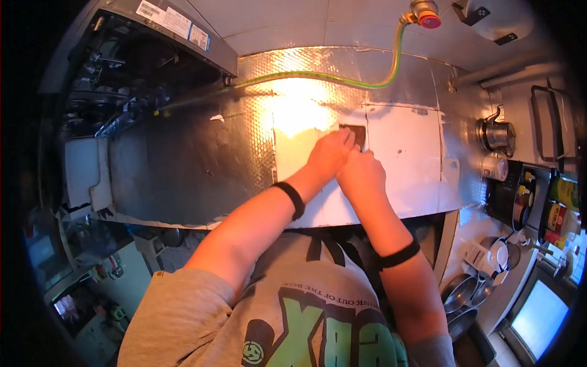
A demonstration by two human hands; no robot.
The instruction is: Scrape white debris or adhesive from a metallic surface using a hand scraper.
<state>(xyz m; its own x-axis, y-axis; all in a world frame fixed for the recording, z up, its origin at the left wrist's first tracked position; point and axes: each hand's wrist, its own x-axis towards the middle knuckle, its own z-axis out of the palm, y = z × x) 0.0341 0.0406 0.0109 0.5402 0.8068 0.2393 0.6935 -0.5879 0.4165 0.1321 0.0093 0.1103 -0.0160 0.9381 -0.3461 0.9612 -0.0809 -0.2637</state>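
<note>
Both my arms reach forward over the white tiled counter (403,159), with a dark band on each wrist. My left hand (331,151) is closed, its fingertips at a small dark brown rectangle (354,133). I cannot tell whether that rectangle is a loose piece or an opening in the tiles. Close beside it and slightly nearer to me, my right hand (362,172) is also curled closed, touching or nearly touching the left. What the fingers of either hand grip is hidden.
A dark gas stove (116,92) stands at the left, joined by a green-yellow hose (318,75) to a valve with a red cap (429,21). Metal kettle (500,136) and white tub (494,167) are at the right; several pans (461,293) lie lower right. Silver foil lines the back.
</note>
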